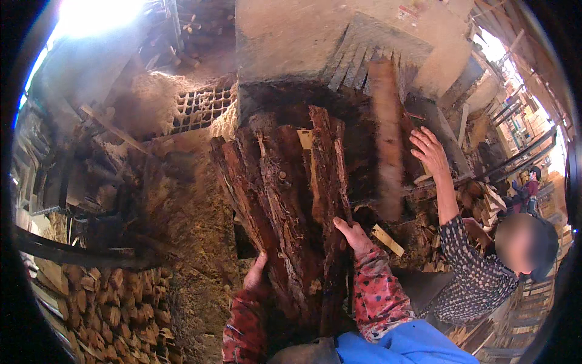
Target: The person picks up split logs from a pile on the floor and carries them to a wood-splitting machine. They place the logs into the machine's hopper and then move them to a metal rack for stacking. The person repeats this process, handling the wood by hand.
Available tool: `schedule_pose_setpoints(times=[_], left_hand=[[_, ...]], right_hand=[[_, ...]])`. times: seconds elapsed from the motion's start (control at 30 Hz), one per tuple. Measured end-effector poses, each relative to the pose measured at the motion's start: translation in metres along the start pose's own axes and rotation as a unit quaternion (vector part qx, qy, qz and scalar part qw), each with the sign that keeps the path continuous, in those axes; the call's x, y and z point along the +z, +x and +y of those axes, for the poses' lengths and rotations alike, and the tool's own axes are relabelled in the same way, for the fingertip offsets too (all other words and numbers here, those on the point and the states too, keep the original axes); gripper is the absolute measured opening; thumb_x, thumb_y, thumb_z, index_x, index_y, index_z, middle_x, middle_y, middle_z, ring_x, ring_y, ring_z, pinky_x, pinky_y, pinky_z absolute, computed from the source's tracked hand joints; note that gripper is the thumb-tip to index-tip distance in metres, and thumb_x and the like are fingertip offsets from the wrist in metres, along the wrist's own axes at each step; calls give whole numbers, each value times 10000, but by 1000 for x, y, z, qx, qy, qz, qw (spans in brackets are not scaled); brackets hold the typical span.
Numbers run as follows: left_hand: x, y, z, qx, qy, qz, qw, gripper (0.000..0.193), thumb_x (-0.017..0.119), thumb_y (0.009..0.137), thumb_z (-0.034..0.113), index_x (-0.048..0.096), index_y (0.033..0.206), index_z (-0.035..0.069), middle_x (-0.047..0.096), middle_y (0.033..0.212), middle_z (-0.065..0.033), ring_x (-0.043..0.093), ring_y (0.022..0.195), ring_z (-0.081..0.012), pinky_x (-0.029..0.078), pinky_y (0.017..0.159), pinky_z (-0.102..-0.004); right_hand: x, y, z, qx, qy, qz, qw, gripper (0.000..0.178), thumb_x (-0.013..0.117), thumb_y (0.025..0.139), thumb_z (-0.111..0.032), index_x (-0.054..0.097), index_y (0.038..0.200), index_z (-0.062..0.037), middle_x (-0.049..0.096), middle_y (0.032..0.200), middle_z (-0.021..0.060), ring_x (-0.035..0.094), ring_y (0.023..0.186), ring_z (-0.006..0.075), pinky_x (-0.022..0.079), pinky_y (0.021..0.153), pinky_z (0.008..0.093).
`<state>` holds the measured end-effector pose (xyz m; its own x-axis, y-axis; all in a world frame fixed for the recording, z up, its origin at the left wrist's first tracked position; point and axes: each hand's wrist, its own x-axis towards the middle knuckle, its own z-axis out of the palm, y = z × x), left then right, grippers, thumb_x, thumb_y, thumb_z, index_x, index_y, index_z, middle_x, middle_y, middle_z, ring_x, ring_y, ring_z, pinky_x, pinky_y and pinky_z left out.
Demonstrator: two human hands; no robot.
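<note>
A bundle of rough, bark-covered wood slabs (285,200) stretches away from my body across the middle of the view. My left hand (256,272) grips its left side, with the thumb showing along the bark and the other fingers hidden beneath. On the right side my right hand (355,235) clasps the bundle in the same way, its thumb up and its fingers out of sight. A paler sawn edge (305,139) shows between some of the slabs. Both of my sleeves are red with dark spots.
A co-worker (479,267) at the right reaches an open hand (430,151) toward a motion-blurred plank (387,139). Stacked split wood (115,309) fills the lower left. Beyond lie a metal grid (203,109) with sawdust and a large tan panel (291,42). A short wood piece (388,240) lies right of my right hand.
</note>
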<state>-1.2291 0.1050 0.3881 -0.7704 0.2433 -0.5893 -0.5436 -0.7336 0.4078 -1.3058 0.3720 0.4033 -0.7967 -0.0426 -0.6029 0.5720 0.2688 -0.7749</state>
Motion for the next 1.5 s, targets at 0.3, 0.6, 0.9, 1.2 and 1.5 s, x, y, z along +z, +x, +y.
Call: schedule_pose_setpoints(times=[0.3,0.6,0.9,1.2,1.5], left_hand=[[-39,30,13,-21,191,54,980,744,575,855,345,163,1404,59,334,1366,-141,401,1200,-273,363,969,-408],[-54,56,26,48,71,-156,984,505,582,868,388,466,1247,74,547,1123,-6,525,1013,-172,436,871,-329],[-14,57,39,36,238,-15,970,631,714,752,418,486,1202,39,557,1049,-51,536,921,-158,447,785,-319],[-15,21,9,134,289,-11,948,674,747,714,379,488,1214,9,558,1128,-72,516,1017,-175,405,903,-325],[-57,-31,-2,253,231,13,939,790,767,673,404,427,1268,11,555,1144,-97,501,1075,-217,361,968,-362]], right_hand=[[-11,26,34,-59,148,-16,987,616,623,827,-411,460,1281,-28,522,1253,63,435,1204,200,285,1026,341],[-13,45,65,-62,320,-6,945,510,679,798,-362,539,1144,-15,564,1071,52,543,935,159,443,810,292],[15,14,18,-51,113,83,989,637,721,756,-342,464,1222,9,542,1124,93,521,994,188,430,865,327],[30,-9,2,-130,39,-70,988,604,755,703,-282,519,1197,-25,568,1138,82,525,1023,208,413,894,360],[74,-29,0,-173,0,-97,980,480,726,722,-141,518,1141,-29,606,970,53,572,839,190,458,791,356]])
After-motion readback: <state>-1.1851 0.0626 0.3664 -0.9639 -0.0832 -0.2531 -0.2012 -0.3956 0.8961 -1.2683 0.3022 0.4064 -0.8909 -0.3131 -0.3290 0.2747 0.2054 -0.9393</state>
